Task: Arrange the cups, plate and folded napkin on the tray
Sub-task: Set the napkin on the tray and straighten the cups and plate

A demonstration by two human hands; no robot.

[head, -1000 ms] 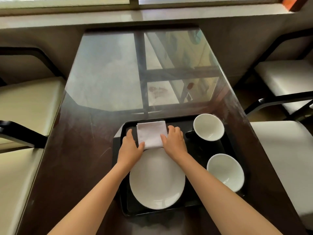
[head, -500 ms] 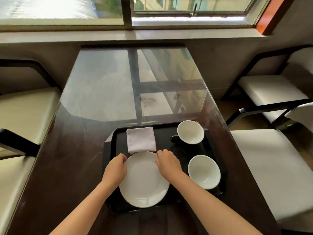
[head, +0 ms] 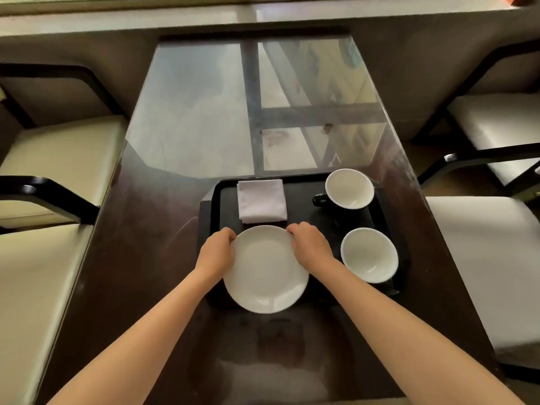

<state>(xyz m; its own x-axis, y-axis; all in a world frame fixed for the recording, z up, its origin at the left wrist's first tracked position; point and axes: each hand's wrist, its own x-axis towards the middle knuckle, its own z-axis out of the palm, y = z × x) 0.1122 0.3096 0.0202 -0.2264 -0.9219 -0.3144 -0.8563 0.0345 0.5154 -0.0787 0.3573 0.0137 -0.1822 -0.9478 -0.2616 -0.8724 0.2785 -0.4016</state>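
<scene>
From my head view, my left hand (head: 217, 252) curls around the left edge of the white plate (head: 265, 270) and my right hand (head: 310, 247) curls around its right edge, both gripping it. The plate sits at the near side of the black tray (head: 309, 200) on the dark counter (head: 146, 229). The folded napkin (head: 261, 200) lies just beyond the plate. The far cup (head: 349, 188) and near cup (head: 369, 255) stand along the tray's right side
</scene>
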